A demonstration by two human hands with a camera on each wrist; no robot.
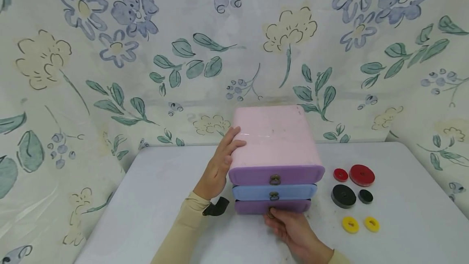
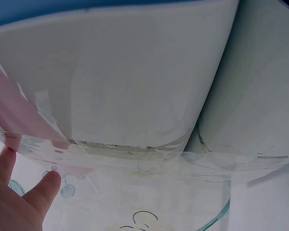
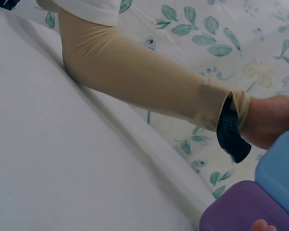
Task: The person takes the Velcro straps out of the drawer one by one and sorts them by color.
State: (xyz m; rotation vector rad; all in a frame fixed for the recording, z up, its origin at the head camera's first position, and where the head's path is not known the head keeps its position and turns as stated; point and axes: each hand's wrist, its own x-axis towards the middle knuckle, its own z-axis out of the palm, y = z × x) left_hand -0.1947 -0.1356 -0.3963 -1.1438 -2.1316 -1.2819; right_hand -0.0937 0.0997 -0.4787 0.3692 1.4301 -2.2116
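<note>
A small drawer box with a pink top stands on the table, its three drawer fronts stacked: purple top drawer, blue middle drawer and purple bottom drawer. My left hand rests along the box's left side, fingers extended near the top edge; in the left wrist view its fingers lie beside the pale side wall. Low at the front, my right hand pinches the round metal knob of the bottom drawer. Only a fingertip of it shows in the right wrist view.
Right of the box lie two red discs, two black discs and two yellow buttons, one of each pair larger. A dark strap hangs from the left wrist. Flowered sheeting hangs behind the white table.
</note>
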